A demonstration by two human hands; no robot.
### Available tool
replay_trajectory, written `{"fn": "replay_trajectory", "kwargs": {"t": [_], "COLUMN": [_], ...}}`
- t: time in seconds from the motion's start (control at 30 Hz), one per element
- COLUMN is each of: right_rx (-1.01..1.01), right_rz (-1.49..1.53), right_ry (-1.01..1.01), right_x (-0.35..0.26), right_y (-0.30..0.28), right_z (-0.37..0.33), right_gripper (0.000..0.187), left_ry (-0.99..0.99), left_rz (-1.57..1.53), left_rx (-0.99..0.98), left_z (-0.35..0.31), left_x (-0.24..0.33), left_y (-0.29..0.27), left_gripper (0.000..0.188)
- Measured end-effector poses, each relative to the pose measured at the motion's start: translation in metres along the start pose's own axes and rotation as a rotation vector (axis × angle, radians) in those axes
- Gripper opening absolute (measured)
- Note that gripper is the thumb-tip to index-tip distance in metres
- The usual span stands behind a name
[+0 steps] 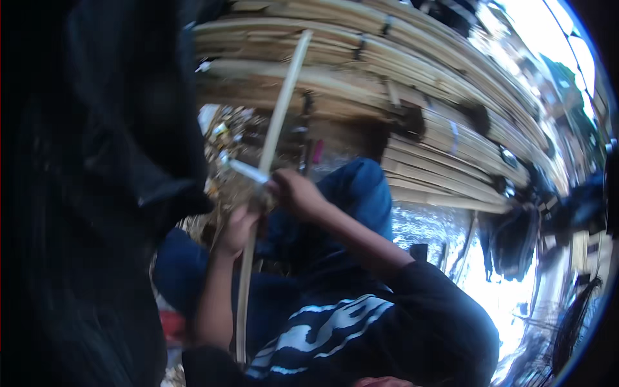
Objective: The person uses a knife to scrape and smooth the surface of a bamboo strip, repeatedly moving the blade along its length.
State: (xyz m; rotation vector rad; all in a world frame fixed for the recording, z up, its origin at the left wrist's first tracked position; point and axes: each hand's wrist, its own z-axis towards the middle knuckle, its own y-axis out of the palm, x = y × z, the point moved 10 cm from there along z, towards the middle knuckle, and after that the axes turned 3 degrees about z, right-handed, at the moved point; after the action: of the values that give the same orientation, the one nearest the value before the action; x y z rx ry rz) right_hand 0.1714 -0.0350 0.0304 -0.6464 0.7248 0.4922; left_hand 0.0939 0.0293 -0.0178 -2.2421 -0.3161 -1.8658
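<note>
Wooden strip: the long, pale strip [284, 103] ran from the bundles down between the hands and past the left forearm to the shirt.
Left hand: this hand [237, 229] was closed around the strip below the blade, though blur hid the exact finger placement.
Right hand: this one [295, 192] gripped a knife [246, 169] just right of the strip, its blade slanting across it to the upper left; whether the edge touched the wood could not be told.
Ground: shavings and scraps [232, 132] lay scattered beyond the hands, left of the strip.
Lap: blue trousers [361, 184] showed bent knees on both sides of the work.
Wood bundles: long, pale bundles [445, 132] with dark ties stretched across the far side.
Surroundings: dark cloth [129, 122] filled the left; bright light washed out the right.
</note>
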Motion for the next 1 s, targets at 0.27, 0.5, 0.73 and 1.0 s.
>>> {"fn": "replay_trajectory", "kwargs": {"t": [0.27,0.5,0.73,1.0], "right_rx": [-0.462,-0.561,-0.583,-0.682], "right_rz": [-0.594,-0.715,-0.715,-0.657], "right_ry": [0.217,0.267,0.284,0.171], "right_x": [0.025,0.033,0.046,0.055], "right_y": [-0.071,-0.080,-0.069,-0.067], "right_z": [-0.164,-0.164,-0.170,-0.161], "right_gripper": [0.034,0.046,0.048,0.045], "left_ry": [-0.238,-0.182,-0.081,0.012], "left_rz": [-0.346,-0.154,0.189,0.287], "left_rx": [0.152,0.273,0.470,0.504], "left_z": [-0.066,-0.063,-0.069,-0.065], "left_x": [-0.127,-0.136,-0.112,-0.124], "left_y": [0.152,0.161,0.144,0.141], "left_gripper": [0.015,0.011,0.011,0.010]}}
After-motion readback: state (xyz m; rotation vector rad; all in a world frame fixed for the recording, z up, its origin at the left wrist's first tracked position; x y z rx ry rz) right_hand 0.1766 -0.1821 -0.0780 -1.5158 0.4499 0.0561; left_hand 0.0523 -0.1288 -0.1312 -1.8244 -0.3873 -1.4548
